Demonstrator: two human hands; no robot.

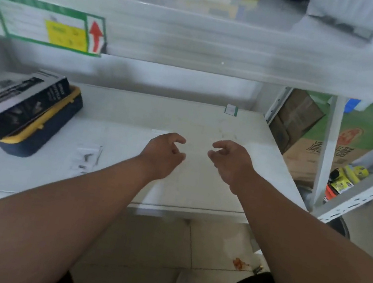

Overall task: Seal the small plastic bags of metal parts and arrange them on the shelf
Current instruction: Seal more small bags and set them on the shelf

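Small clear plastic bags with dark metal parts lie flat on the white shelf, left of my arms. My left hand hovers over the middle of the shelf, fingers curled and apart, holding nothing. My right hand hangs beside it, a short gap between them, fingers likewise curled and empty. A faint flat clear sheet or bag lies under my left hand's fingertips; blur hides its detail.
A black and grey box rests on a yellow and blue case at the shelf's left. An upper shelf with a green label overhangs. Cardboard boxes and a shelf post stand right.
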